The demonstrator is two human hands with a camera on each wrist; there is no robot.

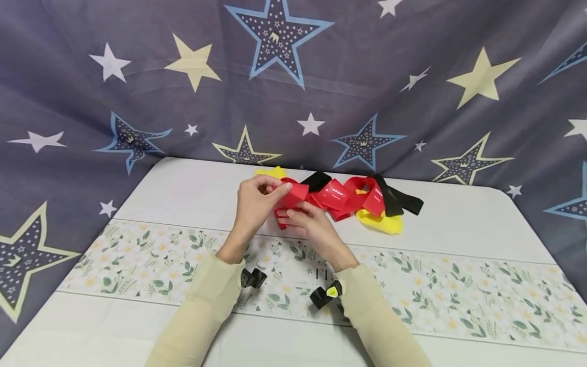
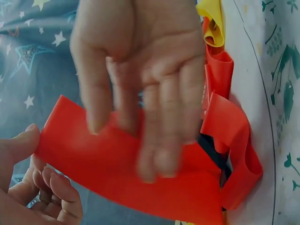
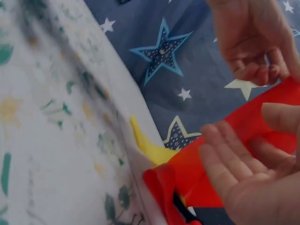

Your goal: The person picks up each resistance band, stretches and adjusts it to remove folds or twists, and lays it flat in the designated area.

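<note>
Pinches a wide, flat, bright red rubber-like band point(image 1: 297, 194) at its 9 o'clock side with the left hand point(image 1: 256, 204), thumb and fingers clamped on it. Holds it near the middle of the head view, over the far part of a smooth white table point(image 1: 197, 196). Has the right hand point(image 1: 316, 225) at the band's 5 o'clock, with fingers apart and loosely straight, overlapping the band; cannot tell whether pressing on it. Also includes, toward 3 o'clock, a heap of red looped bands with white print point(image 1: 337, 196), flat black strips point(image 1: 405, 201) and a thin yellow loop point(image 1: 385, 223). Shows another crumpled yellow strip point(image 1: 275, 172) at 11 o'clock, a white flower-printed runner point(image 1: 156, 265) toward 6, and a dark star-patterned curtain point(image 1: 357, 66) toward 12.
</note>
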